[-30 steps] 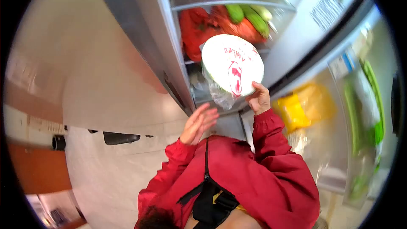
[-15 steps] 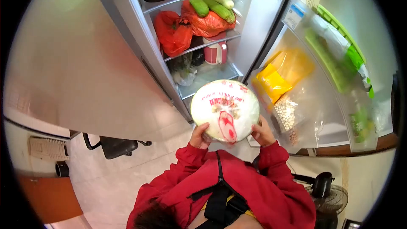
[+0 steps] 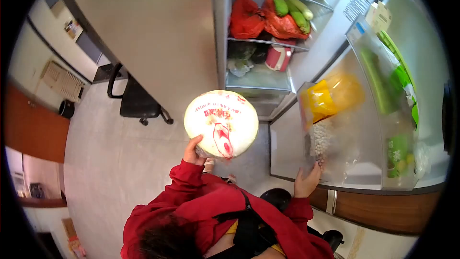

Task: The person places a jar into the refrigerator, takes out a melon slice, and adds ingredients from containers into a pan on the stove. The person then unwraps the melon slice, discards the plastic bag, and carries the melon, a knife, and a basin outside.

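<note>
My left hand [image 3: 192, 151] grips the lower left edge of a round white package [image 3: 221, 123] with red print and a plastic wrapping. The package is held up in front of the fridge [image 3: 258, 97]. At the bottom of the open fridge door [image 3: 287, 156], my right hand [image 3: 307, 181] has its fingers stretched out by the clear door bin. Whether they press on the door I cannot tell. Close above those fingers, the bin holds a bag of pale round pieces [image 3: 322, 136] and a yellow packet [image 3: 322, 101].
Red bags [image 3: 247, 18], green vegetables [image 3: 298, 17] and a pink-and-white jug [image 3: 279, 57] stand on the fridge shelves. A black chair [image 3: 138, 100] is on the tiled floor [image 3: 122, 146] at left. Behind the door's lower edge runs a wooden cabinet [image 3: 376, 213].
My right hand has let go of the package and moved right to the fridge door. The left hand alone now holds the package. The view has turned left.
</note>
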A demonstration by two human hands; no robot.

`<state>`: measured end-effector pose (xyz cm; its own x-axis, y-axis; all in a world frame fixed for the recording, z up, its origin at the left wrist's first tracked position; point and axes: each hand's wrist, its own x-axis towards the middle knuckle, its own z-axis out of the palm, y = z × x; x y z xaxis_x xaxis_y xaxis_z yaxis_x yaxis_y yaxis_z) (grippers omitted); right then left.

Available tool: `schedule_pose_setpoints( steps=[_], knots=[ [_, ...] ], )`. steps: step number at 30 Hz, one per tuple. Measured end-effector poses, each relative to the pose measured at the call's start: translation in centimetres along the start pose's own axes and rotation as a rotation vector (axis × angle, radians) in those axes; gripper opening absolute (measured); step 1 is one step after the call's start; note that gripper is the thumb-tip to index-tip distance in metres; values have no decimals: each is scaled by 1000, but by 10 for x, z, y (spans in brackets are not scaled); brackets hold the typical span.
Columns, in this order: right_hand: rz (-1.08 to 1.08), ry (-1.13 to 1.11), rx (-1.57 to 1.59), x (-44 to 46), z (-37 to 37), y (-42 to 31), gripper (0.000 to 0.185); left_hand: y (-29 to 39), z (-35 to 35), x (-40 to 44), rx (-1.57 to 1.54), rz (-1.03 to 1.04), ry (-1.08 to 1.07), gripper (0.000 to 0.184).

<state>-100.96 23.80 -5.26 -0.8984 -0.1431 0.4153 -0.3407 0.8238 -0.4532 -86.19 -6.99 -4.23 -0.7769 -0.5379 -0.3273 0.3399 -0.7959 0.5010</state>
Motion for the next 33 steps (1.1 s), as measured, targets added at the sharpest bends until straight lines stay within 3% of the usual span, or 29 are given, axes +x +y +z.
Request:
schedule_pose_setpoints(
  steps=[7, 12, 15, 17, 21, 23, 27, 29, 30, 33],
  knots=[
    [46, 5, -145, -22, 13, -29, 62, 47, -46, -70, -138, 221, 105, 52],
    [-89, -36, -151, -49, 15, -92, 66, 119, -82, -145, -262, 371, 242, 48],
    [-172, -31, -302, -88, -13, -164, 65, 197, -118, -215, -316, 401, 270, 46],
    [-166, -44, -548, -108, -23, -219, 59, 245, -136, -258, -64, 610, 208, 46],
    [-151, -138, -602, -121, -28, -321, 51, 361, -181, -340, 136, 868, 179, 48],
    [-99, -133, -581, -122, -20, -355, 48, 417, -207, -373, -159, 636, 380, 48],
    [-209, -23, -682, -144, -11, -457, 42, 506, -259, -422, -240, 722, 409, 49],
    [-326, -132, -467, -161, 12, -501, 36, 553, -284, -439, -161, 823, 406, 48],
    [-489, -102, -333, -178, 33, -519, 25, 575, -302, -448, -171, 835, 427, 48],
    [-412, -474, 204, -255, 98, -620, 18, 650, -358, -455, -403, 800, 442, 48]
  ],
)
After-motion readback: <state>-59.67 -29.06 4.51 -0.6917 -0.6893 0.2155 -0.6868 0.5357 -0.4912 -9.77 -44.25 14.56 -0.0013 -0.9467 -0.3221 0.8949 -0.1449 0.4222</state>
